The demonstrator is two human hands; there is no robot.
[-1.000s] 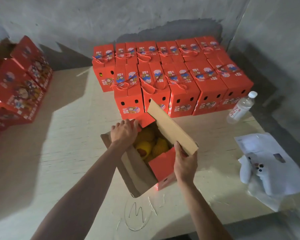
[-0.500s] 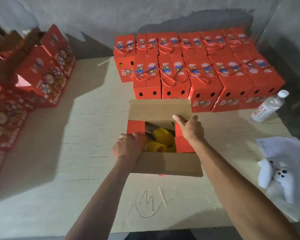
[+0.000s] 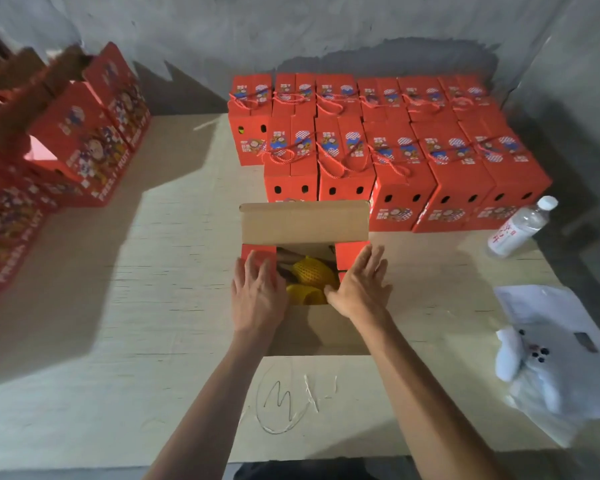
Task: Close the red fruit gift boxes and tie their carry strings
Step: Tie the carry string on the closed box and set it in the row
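Note:
An open red fruit gift box [image 3: 305, 223] stands on the table in front of me, its far brown flap upright and its near flap folded toward me. Yellow net-wrapped fruit [image 3: 314, 271] shows inside. My left hand [image 3: 257, 296] presses flat on the left red side flap [image 3: 253, 252]. My right hand [image 3: 361, 285] lies with straight fingers on the right red side flap [image 3: 349, 251]. Behind it, several closed red boxes [image 3: 402, 157] with tied red strings stand in rows.
Several more red boxes [image 3: 80, 143], some open, are stacked at the left. A water bottle [image 3: 518, 226] stands at the right. A white plush toy [image 3: 520, 355] lies on paper and plastic at the right front. Pen scribbles mark the pale wooden table [image 3: 153, 306].
The box has been turned square to me. Both hands moved from gripping its edges to lying flat on the two red side flaps, pushing them inward.

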